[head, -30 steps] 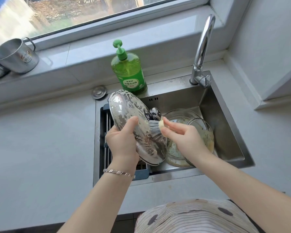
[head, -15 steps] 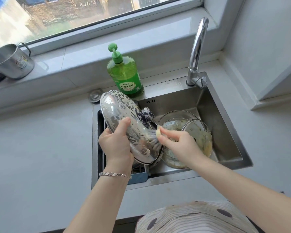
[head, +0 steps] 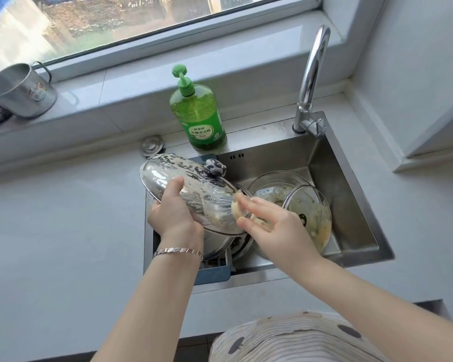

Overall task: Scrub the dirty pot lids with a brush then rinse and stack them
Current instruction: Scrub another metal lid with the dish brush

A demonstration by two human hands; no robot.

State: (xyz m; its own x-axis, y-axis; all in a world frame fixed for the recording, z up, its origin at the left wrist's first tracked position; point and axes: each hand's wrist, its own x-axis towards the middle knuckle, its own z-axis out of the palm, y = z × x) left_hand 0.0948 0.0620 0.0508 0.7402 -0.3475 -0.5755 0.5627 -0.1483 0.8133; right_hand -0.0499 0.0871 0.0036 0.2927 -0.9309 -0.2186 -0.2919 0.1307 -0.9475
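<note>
- Centre frame: left hand (head: 173,218) grips the rim of the soapy domed glass lid (head: 191,178) over the steel sink (head: 351,202); suds could make it slip.
- Right hand (head: 272,227) pinches the pale bristle brush (head: 234,206) against it, other fingers spread; it may twist free.
- A drop would hit the greasy glass lids (head: 311,212) below.

My one camera rides on my head, wide-angled, facing forward and down. It looks from close above my fingers (head: 256,204), which sit mid-frame. The sink (head: 351,205) lies under and beyond them, the desk (head: 63,231) to both sides, the window (head: 115,17) far beyond, at the top edge.
</note>
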